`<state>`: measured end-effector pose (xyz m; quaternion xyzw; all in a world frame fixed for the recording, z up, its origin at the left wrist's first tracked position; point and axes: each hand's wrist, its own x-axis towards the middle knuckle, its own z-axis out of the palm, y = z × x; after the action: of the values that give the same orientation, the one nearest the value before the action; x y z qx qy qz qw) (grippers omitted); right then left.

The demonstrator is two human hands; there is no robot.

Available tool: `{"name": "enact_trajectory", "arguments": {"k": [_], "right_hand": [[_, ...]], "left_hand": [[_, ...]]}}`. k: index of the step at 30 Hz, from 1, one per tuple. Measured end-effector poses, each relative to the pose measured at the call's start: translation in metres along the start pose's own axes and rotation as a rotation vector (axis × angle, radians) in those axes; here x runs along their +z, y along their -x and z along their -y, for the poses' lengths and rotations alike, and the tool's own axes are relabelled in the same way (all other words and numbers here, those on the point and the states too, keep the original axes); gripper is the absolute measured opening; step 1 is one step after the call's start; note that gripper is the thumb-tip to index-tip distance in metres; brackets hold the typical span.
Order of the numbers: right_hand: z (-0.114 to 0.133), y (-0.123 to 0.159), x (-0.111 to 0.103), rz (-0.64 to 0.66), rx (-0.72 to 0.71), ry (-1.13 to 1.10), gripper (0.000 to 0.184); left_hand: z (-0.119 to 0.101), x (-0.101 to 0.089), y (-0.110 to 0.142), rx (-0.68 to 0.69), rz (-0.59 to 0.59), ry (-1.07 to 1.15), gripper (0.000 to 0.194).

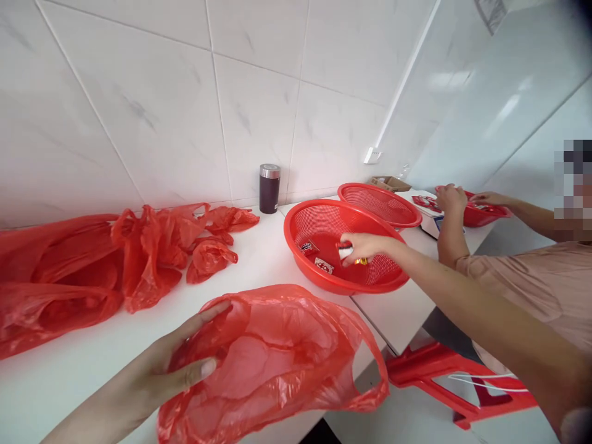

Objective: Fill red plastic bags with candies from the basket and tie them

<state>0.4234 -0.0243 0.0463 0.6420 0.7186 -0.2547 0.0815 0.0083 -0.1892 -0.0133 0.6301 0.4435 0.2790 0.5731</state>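
My left hand (pixel 178 364) holds a red plastic carrier bag (pixel 277 345) by its left side, thumb and fingers apart around the mouth. The bag gapes open at the table's front edge, and nothing shows inside it. Over the round red plastic basket (pixel 296 222), my right hand (pixel 363 248) is closed on a small white-and-black packet (pixel 345 250). Something small and gold (pixel 361 261) shows under that hand, too little of it visible to name. Two small printed packets, one white and red (pixel 324 266) and one darker (pixel 308 247), lie in the basket.
Crumpled red bags (pixel 152 253) cover the table's left. A dark tumbler (pixel 269 190) stands by the wall. Behind the basket is another red basket (pixel 379 203). At right, a co-worker (pixel 527 277) reaches into a basket (pixel 485 214) beside a scale (pixel 432 225). A red stool (pixel 462 382) stands below.
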Motion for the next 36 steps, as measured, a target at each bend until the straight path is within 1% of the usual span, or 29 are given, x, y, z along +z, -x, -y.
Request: {"name": "enact_trajectory", "arguments": {"k": [2, 3, 4, 5, 6, 7, 8, 9, 10, 11, 13, 14, 15, 17, 18, 21, 24, 25, 26, 28, 30, 31, 33, 34, 35, 36], "right_hand": [[0.021, 0.024, -0.016, -0.064, -0.074, -0.084, 0.064], [0.037, 0.039, -0.02, -0.086, -0.174, -0.218, 0.06], [0.054, 0.054, -0.022, -0.072, -0.291, -0.347, 0.056], [0.073, 0.069, -0.019, -0.008, -0.383, -0.449, 0.054], [0.092, 0.081, -0.011, 0.067, -0.459, -0.516, 0.054], [0.11, 0.091, 0.0, 0.185, -0.517, -0.522, 0.056], [0.125, 0.097, 0.015, 0.301, -0.562, -0.471, 0.057], [0.137, 0.1, 0.031, 0.37, -0.599, -0.391, 0.057], [0.146, 0.098, 0.049, 0.353, -0.603, -0.292, 0.056], [0.151, 0.094, 0.065, 0.261, -0.583, -0.184, 0.053], [0.153, 0.083, 0.09, 0.056, -0.535, 0.004, 0.039], [0.15, 0.077, 0.098, -0.01, -0.524, 0.059, 0.032], [0.147, 0.073, 0.102, -0.031, -0.526, 0.082, 0.026], [0.14, 0.068, 0.101, 0.007, -0.543, 0.053, 0.02], [0.138, 0.068, 0.099, 0.028, -0.546, 0.023, 0.02], [0.136, 0.069, 0.096, 0.045, -0.557, -0.036, 0.024], [0.141, 0.073, 0.103, 0.073, -0.618, -0.069, 0.031], [0.144, 0.075, 0.103, 0.046, -0.645, -0.064, 0.034], [0.147, 0.078, 0.102, -0.012, -0.674, -0.058, 0.036], [0.15, 0.084, 0.091, -0.165, -0.735, -0.071, 0.037], [0.147, 0.083, 0.069, -0.308, -0.759, -0.143, 0.031], [0.143, 0.077, 0.056, -0.357, -0.738, -0.173, 0.029], [0.127, 0.057, 0.033, -0.442, -0.604, -0.134, 0.032], [0.116, 0.044, 0.024, -0.421, -0.513, -0.076, 0.038], [0.105, 0.031, 0.017, -0.343, -0.423, -0.033, 0.05], [0.093, 0.017, 0.013, -0.22, -0.345, -0.015, 0.067]], "left_hand": [[-0.011, 0.007, 0.0, -0.056, 0.021, 0.025, 0.061], [-0.014, 0.01, 0.0, -0.079, 0.023, 0.03, 0.064], [-0.016, 0.013, -0.001, -0.091, 0.015, 0.027, 0.067], [-0.016, 0.016, -0.002, -0.096, -0.002, 0.018, 0.069], [-0.015, 0.019, -0.003, -0.095, -0.023, 0.003, 0.071], [-0.013, 0.021, -0.004, -0.091, -0.037, -0.012, 0.073], [-0.011, 0.023, -0.005, -0.089, -0.044, -0.018, 0.074], [-0.009, 0.024, -0.005, -0.091, -0.041, -0.016, 0.074], [-0.008, 0.025, -0.006, -0.097, -0.029, -0.001, 0.074], [-0.007, 0.025, -0.005, -0.105, -0.011, 0.025, 0.074], [-0.009, 0.025, -0.004, -0.112, 0.021, 0.084, 0.074], [-0.011, 0.025, -0.004, -0.11, 0.028, 0.109, 0.074], [-0.013, 0.025, -0.003, -0.108, 0.031, 0.126, 0.073], [-0.017, 0.025, -0.002, -0.115, 0.034, 0.14, 0.072], [-0.018, 0.025, -0.001, -0.115, 0.035, 0.138, 0.072], [-0.016, 0.026, -0.002, -0.088, 0.037, 0.116, 0.072], [-0.012, 0.027, -0.003, -0.06, 0.037, 0.102, 0.072], [-0.011, 0.027, -0.004, -0.064, 0.026, 0.092, 0.072], [-0.01, 0.026, -0.004, -0.072, 0.007, 0.076, 0.072], [-0.01, 0.023, -0.003, -0.085, -0.048, 0.011, 0.071], [-0.012, 0.02, -0.001, -0.07, -0.1, -0.094, 0.07], [-0.013, 0.018, 0.0, -0.047, -0.123, -0.152, 0.069], [-0.015, 0.016, 0.002, 0.002, -0.15, -0.235, 0.067], [-0.016, 0.015, 0.003, 0.019, -0.162, -0.248, 0.066], [-0.016, 0.014, 0.003, 0.03, -0.183, -0.249, 0.065], [-0.016, 0.013, 0.003, 0.034, -0.218, -0.249, 0.065]]}}
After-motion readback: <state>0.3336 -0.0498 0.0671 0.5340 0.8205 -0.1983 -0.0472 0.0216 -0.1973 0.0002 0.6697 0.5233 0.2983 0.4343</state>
